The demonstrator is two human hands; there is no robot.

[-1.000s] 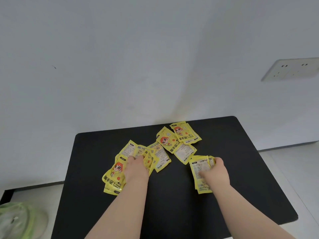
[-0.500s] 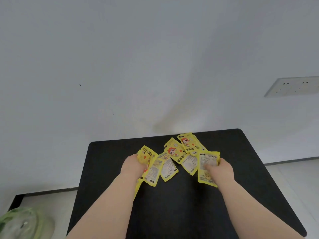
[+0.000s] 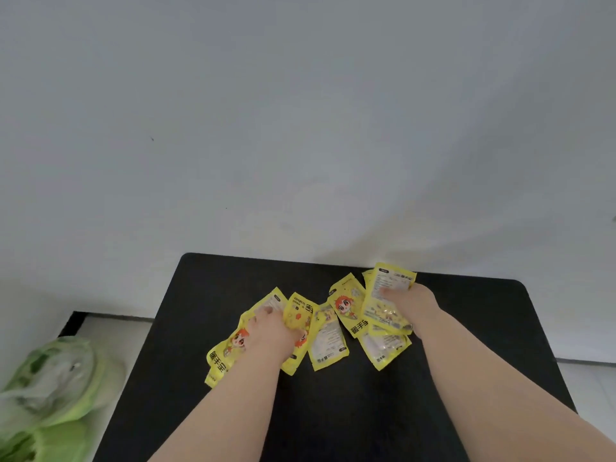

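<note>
Several yellow sachets with a red-haired cartoon figure lie bunched on a black table (image 3: 466, 335). My left hand (image 3: 270, 335) grips a cluster of the sachets (image 3: 295, 320) at the left of the bunch, fingers curled into them. My right hand (image 3: 411, 303) holds a yellow sachet (image 3: 386, 298) by its side, lifted and tilted with its printed back facing me, above the right end of the pile. Two more sachets (image 3: 328, 341) lie flat between my hands, one with the cartoon face (image 3: 346, 305) up.
A white wall rises directly behind the table. A green and clear plastic bag (image 3: 50, 391) sits on the pale floor at the lower left, beside the table's left edge. Bare black tabletop extends toward me and to the right.
Both hands have drawn the scattered sachets closer together into one bunch. My right hand has lifted its sachet further back and up. The view has swung left, so the wall socket is gone.
</note>
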